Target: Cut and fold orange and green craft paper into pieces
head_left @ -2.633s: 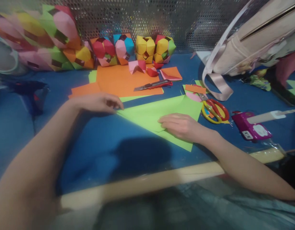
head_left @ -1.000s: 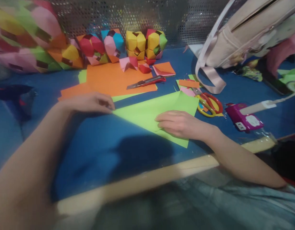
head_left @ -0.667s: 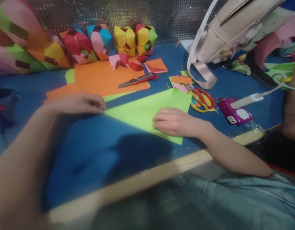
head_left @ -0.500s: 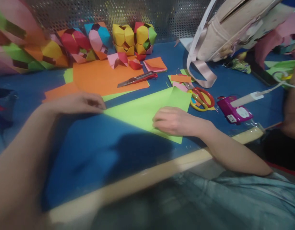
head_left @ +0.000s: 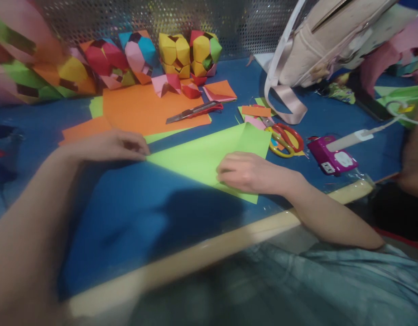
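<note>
A light green paper sheet point(head_left: 202, 156), folded over, lies on the blue table point(head_left: 137, 213). My left hand point(head_left: 110, 145) rests at the sheet's left corner, fingertips pinched together on that tip. My right hand point(head_left: 249, 172) lies on the sheet's near right part with its fingers curled, pressing down on a fold. Both forearms reach in from the near edge.
Orange sheets point(head_left: 141, 108) and a box cutter point(head_left: 193, 112) lie behind the green sheet. Red and yellow scissors point(head_left: 285, 138) and a magenta device point(head_left: 333, 158) lie to the right. Paper balls point(head_left: 175, 54) line the back mesh. A beige bag point(head_left: 331, 40) stands at the back right. Another person's arm point(head_left: 414, 154) shows at the right edge.
The view has swung a little to the right since 2.6 s ago. Both hands stay where they were on the green sheet.
</note>
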Demonstrator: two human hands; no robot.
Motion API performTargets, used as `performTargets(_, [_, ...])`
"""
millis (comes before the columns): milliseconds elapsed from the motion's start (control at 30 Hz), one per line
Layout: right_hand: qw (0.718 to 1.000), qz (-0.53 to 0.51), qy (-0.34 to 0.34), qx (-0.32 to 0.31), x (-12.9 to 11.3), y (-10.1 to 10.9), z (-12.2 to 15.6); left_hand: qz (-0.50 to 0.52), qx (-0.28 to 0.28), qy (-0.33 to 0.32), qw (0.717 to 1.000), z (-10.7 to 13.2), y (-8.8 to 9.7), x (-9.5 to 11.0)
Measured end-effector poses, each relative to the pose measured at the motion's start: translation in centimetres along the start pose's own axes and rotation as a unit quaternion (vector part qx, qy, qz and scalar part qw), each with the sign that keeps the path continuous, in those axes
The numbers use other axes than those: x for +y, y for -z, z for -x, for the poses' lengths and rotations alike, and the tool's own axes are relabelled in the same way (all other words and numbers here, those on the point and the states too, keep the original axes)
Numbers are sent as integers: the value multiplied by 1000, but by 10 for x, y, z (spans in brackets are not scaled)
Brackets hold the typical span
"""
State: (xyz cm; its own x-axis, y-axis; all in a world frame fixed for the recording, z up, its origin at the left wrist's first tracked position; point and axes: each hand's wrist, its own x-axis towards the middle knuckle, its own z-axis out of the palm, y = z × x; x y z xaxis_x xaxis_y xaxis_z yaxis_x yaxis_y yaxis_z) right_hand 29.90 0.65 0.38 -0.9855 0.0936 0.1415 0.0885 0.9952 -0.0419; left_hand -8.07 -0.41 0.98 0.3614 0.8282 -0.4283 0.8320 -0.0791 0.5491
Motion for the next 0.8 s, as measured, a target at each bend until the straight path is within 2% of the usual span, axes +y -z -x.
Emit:
performTargets(633, [1000, -2, -9, -23, -4, 2, 2, -3, -2, 5, 1000, 1, 0, 6])
performTargets(800, [1000, 14, -14, 8, -6, -5, 1, -5, -5, 2, 1000, -1, 1, -1])
